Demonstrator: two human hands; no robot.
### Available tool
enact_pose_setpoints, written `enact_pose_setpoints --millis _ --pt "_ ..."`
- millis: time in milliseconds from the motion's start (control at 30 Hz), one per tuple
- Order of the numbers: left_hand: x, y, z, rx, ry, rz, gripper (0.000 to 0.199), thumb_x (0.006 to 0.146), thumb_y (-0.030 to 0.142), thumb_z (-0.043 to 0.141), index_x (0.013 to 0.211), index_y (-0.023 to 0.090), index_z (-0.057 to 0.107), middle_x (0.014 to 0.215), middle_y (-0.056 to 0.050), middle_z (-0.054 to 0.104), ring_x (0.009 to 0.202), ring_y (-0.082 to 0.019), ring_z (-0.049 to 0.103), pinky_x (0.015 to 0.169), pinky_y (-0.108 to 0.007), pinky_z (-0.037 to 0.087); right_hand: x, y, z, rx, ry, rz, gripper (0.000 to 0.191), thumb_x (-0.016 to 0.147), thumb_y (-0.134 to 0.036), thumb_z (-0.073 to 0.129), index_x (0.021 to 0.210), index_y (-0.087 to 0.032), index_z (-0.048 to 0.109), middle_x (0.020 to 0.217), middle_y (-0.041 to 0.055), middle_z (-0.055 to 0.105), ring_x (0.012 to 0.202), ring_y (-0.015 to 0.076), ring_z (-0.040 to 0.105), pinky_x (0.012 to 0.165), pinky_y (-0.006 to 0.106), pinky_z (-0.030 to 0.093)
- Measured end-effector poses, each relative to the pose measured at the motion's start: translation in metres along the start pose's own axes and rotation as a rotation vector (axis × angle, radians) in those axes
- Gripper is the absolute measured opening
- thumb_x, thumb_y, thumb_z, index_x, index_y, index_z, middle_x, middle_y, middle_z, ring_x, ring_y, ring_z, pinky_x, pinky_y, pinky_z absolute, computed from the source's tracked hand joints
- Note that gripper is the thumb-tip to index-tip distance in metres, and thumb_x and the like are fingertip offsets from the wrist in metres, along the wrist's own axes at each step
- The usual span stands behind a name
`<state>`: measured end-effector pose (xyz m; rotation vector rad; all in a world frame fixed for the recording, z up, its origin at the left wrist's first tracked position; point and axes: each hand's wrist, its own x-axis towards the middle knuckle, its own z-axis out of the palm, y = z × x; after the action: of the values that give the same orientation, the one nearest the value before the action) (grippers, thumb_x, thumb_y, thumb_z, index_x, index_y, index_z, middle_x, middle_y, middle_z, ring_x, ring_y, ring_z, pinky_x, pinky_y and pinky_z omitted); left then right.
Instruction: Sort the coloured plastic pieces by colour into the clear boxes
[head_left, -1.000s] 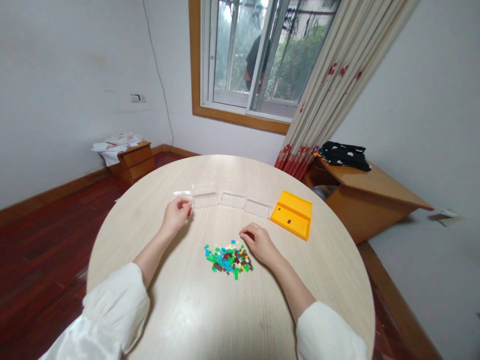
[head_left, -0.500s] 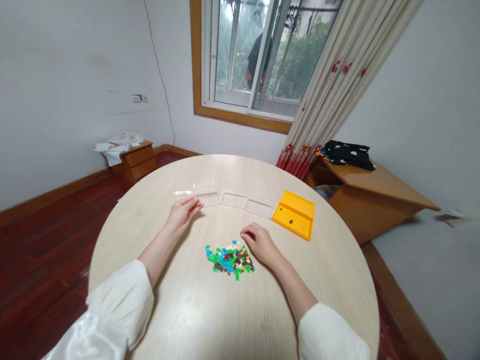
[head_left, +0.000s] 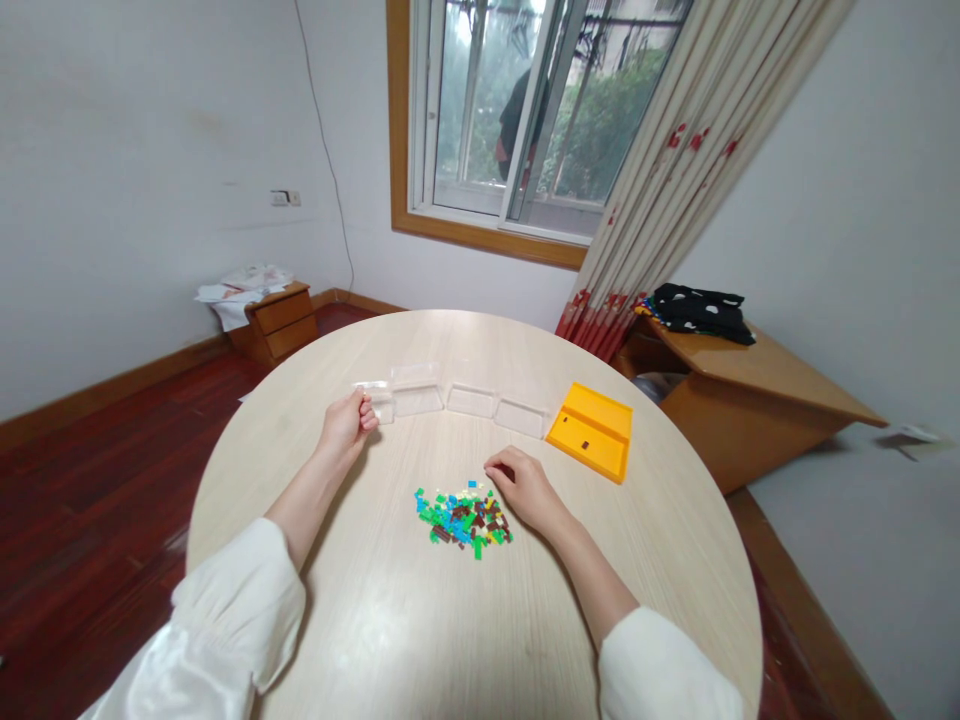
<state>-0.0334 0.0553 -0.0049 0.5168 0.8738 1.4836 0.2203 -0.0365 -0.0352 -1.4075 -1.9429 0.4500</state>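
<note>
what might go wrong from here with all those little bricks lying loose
The right hand is right beside the loose pile of small bricks, so a careless sweep might scatter them.

The left hand is up against or very near the leftmost clear box; a bump could nudge it.

The yellow box lies open, so a knock might shift the dark pieces inside.
</note>
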Motion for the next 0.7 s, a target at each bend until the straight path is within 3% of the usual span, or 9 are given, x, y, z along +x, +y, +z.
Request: enact_pose_setpoints --millis 233,433,533,700 --pt "0.0 0.008 -0.006 0.191 0.051 0.174 0.039 0.081 0.032 0.05 0.05 0.018 0.031 0.039 0.01 0.028 0.029 -0.002 0.021 0.03 -0.014 0.017 0.0 0.003 0.002 0.006 0.009 -0.014 0.012 0.079 -0.012 0.054 0.073 -0.017 0.063 0.073 0.0036 0.061 0.07 0.0149 0.057 0.066 0.028 0.044" --pt "0.001 -0.001 -0.008 0.327 -0.037 0.257 0.03 0.069 0.036 0.066 0.056 0.014 0.051 0.042 0.007 0.041 0.039 -0.005 0.04 0.042 -0.017 0.036 0.0 0.002 0.001 0.004 0.011 -0.007 0.012 0.078 -0.012 0.054 0.073 -0.017 0.063 0.072 0.0033 0.062 0.069 0.0147 0.056 0.065 0.027 0.044" --pt "-0.003 -0.007 -0.007 0.486 -0.135 0.265 0.027 0.058 0.035 0.072 0.061 0.012 0.057 0.049 0.002 0.054 0.047 -0.008 0.05 0.05 -0.021 0.042 0.0 0.002 0.001 0.003 0.013 -0.009 0.012 0.078 -0.012 0.054 0.072 -0.016 0.063 0.072 0.0031 0.061 0.068 0.0143 0.056 0.065 0.027 0.043" --pt "-0.019 -0.02 0.002 0.718 -0.416 0.205 0.017 0.053 0.025 0.073 0.059 0.014 0.061 0.055 -0.001 0.061 0.052 -0.012 0.055 0.054 -0.024 0.043 0.0 0.001 0.001 0.001 0.012 -0.006 0.012 0.078 -0.011 0.054 0.072 -0.017 0.063 0.072 0.0029 0.061 0.068 0.0142 0.056 0.065 0.027 0.043"
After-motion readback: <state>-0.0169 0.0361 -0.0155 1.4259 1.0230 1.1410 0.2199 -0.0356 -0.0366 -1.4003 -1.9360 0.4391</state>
